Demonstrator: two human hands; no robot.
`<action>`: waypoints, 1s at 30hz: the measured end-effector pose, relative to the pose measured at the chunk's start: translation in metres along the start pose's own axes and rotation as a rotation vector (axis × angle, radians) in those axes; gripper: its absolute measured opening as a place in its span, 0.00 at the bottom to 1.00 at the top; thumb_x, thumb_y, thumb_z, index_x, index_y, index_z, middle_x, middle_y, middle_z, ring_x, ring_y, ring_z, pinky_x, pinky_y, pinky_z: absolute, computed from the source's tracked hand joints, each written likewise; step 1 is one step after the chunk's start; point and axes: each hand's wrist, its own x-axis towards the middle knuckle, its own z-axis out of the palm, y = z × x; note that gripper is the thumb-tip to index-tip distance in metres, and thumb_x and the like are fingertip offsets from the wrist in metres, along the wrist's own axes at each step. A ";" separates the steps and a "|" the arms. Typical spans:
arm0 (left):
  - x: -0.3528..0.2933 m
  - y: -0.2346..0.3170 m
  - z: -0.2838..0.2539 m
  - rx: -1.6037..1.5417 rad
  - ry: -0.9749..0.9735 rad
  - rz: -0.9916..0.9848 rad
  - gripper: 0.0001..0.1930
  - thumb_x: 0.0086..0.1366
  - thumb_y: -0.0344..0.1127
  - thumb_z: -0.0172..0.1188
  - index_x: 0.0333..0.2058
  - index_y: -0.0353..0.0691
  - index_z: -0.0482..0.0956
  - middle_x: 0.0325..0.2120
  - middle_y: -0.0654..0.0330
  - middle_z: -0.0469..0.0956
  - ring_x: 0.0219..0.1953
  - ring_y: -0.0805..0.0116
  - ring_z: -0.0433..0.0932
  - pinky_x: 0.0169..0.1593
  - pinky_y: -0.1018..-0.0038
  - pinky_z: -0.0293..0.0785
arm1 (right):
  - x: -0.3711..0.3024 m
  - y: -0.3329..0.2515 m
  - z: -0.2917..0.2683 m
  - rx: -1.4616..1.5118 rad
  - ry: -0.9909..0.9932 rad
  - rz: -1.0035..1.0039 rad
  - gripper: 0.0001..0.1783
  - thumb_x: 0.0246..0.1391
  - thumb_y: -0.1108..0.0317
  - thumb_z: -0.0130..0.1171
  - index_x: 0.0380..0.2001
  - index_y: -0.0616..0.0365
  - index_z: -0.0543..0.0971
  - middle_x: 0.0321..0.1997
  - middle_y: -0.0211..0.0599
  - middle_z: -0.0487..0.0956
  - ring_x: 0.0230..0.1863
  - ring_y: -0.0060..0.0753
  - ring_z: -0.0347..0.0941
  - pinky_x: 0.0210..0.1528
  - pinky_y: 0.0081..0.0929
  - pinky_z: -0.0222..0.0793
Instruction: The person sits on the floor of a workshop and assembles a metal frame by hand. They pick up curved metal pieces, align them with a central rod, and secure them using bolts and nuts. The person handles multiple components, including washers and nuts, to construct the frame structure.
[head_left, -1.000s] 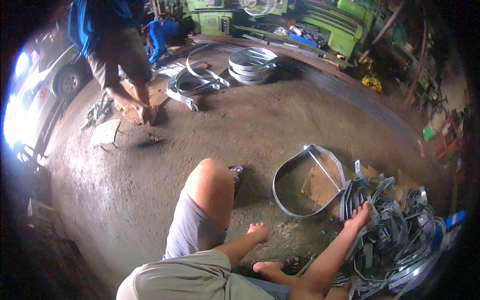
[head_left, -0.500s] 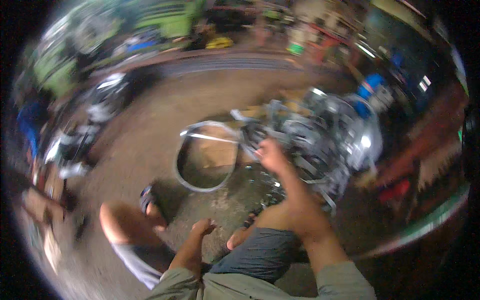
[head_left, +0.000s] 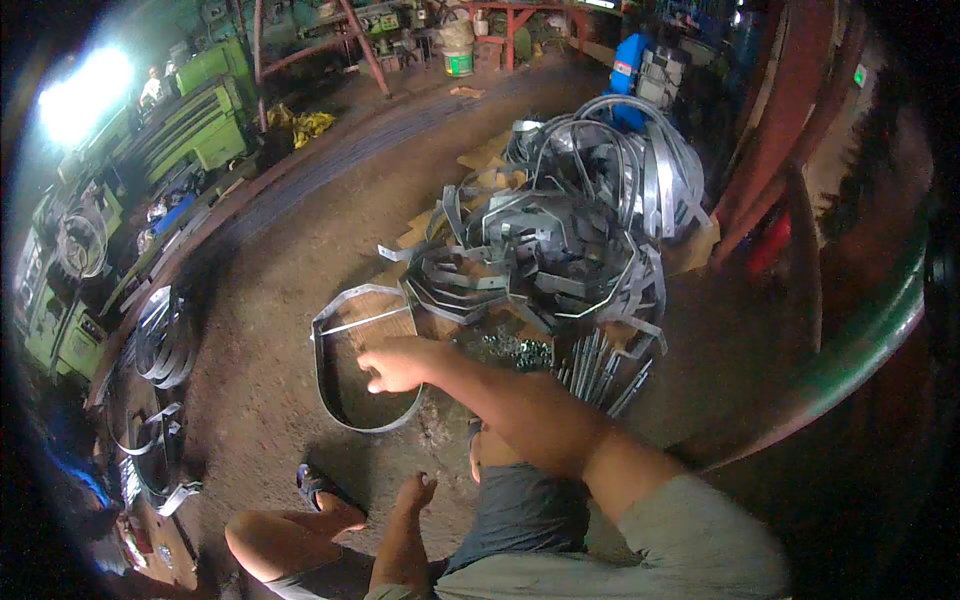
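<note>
A flat metal band bent into a hoop [head_left: 325,390], with a straight strip [head_left: 362,322] across its far part, lies on the floor in front of me. My right hand [head_left: 395,365] is over the hoop's right side, fingers curled together; whether it touches the metal or holds anything small cannot be made out. Close to my lap, between my knees, my left hand [head_left: 417,492] is closed, and anything inside it is hidden. To the right of the hoop lie small nuts [head_left: 525,350] and several threaded rods [head_left: 595,368].
A large heap of bent metal bands [head_left: 560,235] fills the floor ahead right, partly on cardboard [head_left: 395,320]. More bands [head_left: 163,345] lie at the left. Green machinery [head_left: 200,130] stands at the far left, a blue machine [head_left: 627,75] behind the heap. A curved green-white edge [head_left: 860,360] is at right.
My right hand has moved left, from beside the heap of bands to over the hoop. My left hand stays closed near my lap. The view has swung to the right.
</note>
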 end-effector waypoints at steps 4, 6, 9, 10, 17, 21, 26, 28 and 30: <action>0.004 -0.025 0.000 -0.215 0.082 -0.018 0.27 0.61 0.52 0.58 0.54 0.42 0.72 0.51 0.42 0.73 0.53 0.43 0.73 0.54 0.55 0.71 | 0.024 -0.013 -0.023 0.142 0.094 -0.105 0.23 0.50 0.56 0.62 0.45 0.60 0.78 0.41 0.52 0.81 0.44 0.52 0.78 0.45 0.43 0.72; -0.012 -0.010 0.007 -0.117 0.151 0.002 0.26 0.61 0.50 0.58 0.54 0.42 0.73 0.51 0.43 0.73 0.53 0.44 0.73 0.53 0.55 0.71 | 0.010 -0.003 -0.038 0.265 0.134 -0.077 0.23 0.51 0.55 0.62 0.45 0.60 0.78 0.40 0.49 0.81 0.44 0.49 0.78 0.45 0.41 0.72; -0.027 -0.006 -0.003 -0.043 0.342 0.020 0.24 0.60 0.46 0.58 0.53 0.42 0.73 0.51 0.44 0.71 0.53 0.44 0.72 0.53 0.56 0.72 | 0.022 0.044 -0.042 0.498 0.364 -0.254 0.21 0.52 0.57 0.63 0.44 0.60 0.77 0.38 0.43 0.82 0.39 0.38 0.79 0.43 0.34 0.72; -0.036 -0.024 -0.001 -0.040 0.412 0.014 0.24 0.60 0.45 0.58 0.53 0.42 0.73 0.51 0.44 0.71 0.54 0.44 0.71 0.53 0.56 0.72 | 0.027 0.043 -0.052 0.623 0.455 -0.347 0.20 0.53 0.58 0.63 0.44 0.60 0.77 0.37 0.41 0.82 0.38 0.35 0.78 0.41 0.32 0.72; -0.005 0.011 -0.019 -0.301 0.672 -0.024 0.19 0.60 0.38 0.59 0.48 0.36 0.74 0.43 0.45 0.74 0.44 0.45 0.74 0.47 0.57 0.72 | -0.058 0.200 -0.080 0.797 1.252 0.332 0.18 0.52 0.61 0.61 0.44 0.57 0.76 0.40 0.32 0.78 0.38 0.27 0.75 0.35 0.28 0.72; -0.013 0.030 -0.010 -0.346 0.621 0.149 0.18 0.60 0.37 0.59 0.48 0.38 0.74 0.40 0.46 0.74 0.43 0.47 0.74 0.47 0.59 0.72 | -0.182 0.422 0.032 0.593 1.586 1.088 0.26 0.46 0.52 0.68 0.43 0.58 0.76 0.37 0.36 0.75 0.37 0.37 0.71 0.37 0.38 0.69; 0.000 0.002 -0.020 -0.324 0.559 0.091 0.19 0.60 0.36 0.60 0.49 0.39 0.73 0.43 0.48 0.74 0.44 0.47 0.74 0.47 0.59 0.72 | -0.255 0.518 0.109 1.194 1.468 0.827 0.27 0.55 0.46 0.60 0.47 0.56 0.75 0.38 0.37 0.77 0.35 0.38 0.73 0.33 0.35 0.71; 0.015 0.019 -0.008 -0.341 0.536 0.107 0.19 0.60 0.36 0.60 0.49 0.39 0.73 0.45 0.48 0.74 0.45 0.47 0.74 0.48 0.58 0.72 | -0.319 0.544 0.091 1.358 1.522 0.847 0.28 0.53 0.46 0.63 0.48 0.53 0.73 0.37 0.39 0.77 0.31 0.37 0.73 0.25 0.31 0.73; -0.001 -0.004 -0.025 -0.204 0.644 0.030 0.19 0.61 0.38 0.59 0.50 0.39 0.73 0.45 0.47 0.74 0.45 0.47 0.74 0.47 0.58 0.72 | -0.226 0.513 0.108 1.342 1.490 1.219 0.29 0.50 0.47 0.66 0.50 0.51 0.72 0.39 0.40 0.76 0.30 0.36 0.73 0.23 0.28 0.73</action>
